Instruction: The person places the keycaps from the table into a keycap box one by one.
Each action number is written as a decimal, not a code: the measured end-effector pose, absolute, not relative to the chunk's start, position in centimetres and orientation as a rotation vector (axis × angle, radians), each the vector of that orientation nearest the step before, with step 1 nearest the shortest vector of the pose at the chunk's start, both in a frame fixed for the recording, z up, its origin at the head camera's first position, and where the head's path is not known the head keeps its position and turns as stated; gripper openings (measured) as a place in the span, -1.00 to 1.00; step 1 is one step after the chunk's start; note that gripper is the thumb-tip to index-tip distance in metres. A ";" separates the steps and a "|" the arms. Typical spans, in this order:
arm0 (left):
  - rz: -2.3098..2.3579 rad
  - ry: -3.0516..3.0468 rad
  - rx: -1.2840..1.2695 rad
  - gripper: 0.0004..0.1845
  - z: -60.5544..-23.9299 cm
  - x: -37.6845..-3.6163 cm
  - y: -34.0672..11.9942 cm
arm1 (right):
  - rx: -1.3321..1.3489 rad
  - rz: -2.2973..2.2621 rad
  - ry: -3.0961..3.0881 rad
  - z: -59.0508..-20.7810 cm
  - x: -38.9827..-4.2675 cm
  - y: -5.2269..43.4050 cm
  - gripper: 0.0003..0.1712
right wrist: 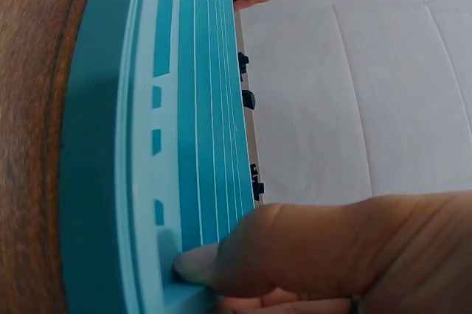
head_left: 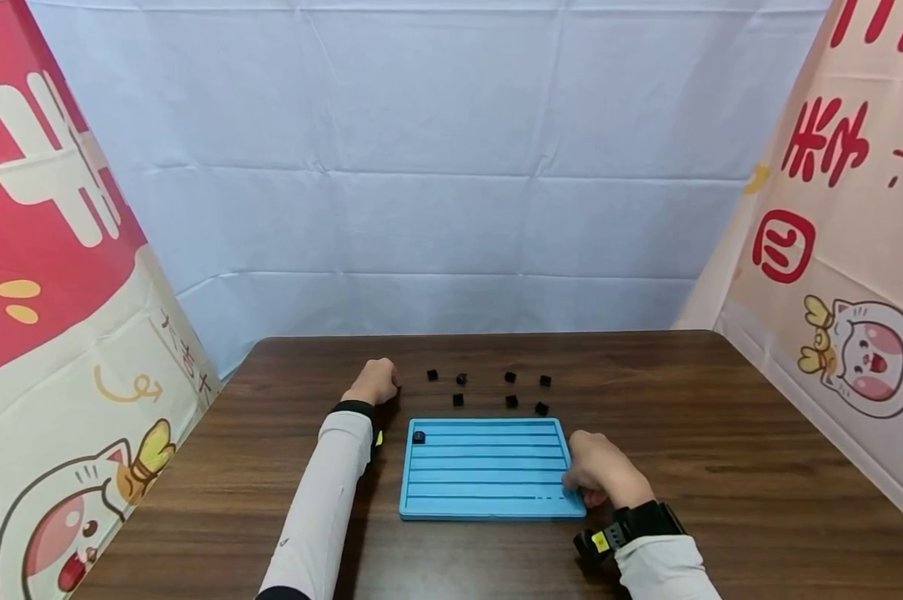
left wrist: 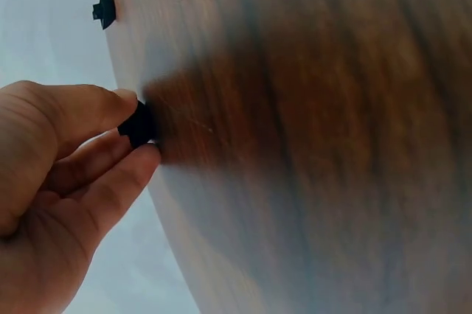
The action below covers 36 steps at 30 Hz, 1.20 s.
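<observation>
A blue grooved tray (head_left: pixel 489 479) lies flat on the wooden table (head_left: pixel 721 433). One small black piece (head_left: pixel 418 437) sits in its far left groove. Several more black pieces (head_left: pixel 509 377) are scattered on the table just behind the tray. My left hand (head_left: pixel 376 381) is left of those pieces and pinches one black piece (left wrist: pixel 137 124) between thumb and forefinger, against the table top. My right hand (head_left: pixel 597 479) grips the tray's near right corner, with the thumb (right wrist: pixel 221 259) lying on the tray's (right wrist: pixel 184 144) top surface.
Printed cloth walls stand close on the left (head_left: pixel 61 275) and right (head_left: pixel 841 250), and a pale blue sheet (head_left: pixel 436 167) hangs behind the table. Another loose black piece (left wrist: pixel 103 9) lies beyond the left hand. Bare wood lies on both sides of the tray.
</observation>
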<state>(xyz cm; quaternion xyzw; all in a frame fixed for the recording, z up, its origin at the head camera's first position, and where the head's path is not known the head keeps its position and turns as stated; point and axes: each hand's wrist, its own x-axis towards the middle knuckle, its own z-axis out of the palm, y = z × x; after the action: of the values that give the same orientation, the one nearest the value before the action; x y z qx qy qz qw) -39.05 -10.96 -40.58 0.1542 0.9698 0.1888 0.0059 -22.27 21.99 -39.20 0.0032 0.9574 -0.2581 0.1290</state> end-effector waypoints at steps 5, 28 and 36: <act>0.585 3.039 0.480 -0.87 -40.7 -39.1 -11.0 | -0.003 -0.766 2.784 -39.2 -22.2 22.0 -0.92; 0.535 3.054 0.453 -0.76 -40.7 -38.7 -10.5 | -0.007 -0.772 2.773 -39.1 -22.2 22.0 -0.92; 0.545 3.049 0.465 -0.69 -40.9 -38.8 -10.7 | -0.003 -0.776 2.774 -39.2 -22.2 22.0 -0.92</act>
<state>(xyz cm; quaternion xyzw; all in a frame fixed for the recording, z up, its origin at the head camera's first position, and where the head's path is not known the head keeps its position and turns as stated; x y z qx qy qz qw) -38.82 -10.66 -40.94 0.1485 0.9735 0.1740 0.0047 -22.20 22.03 -39.17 -0.0011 0.9549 -0.2669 0.1301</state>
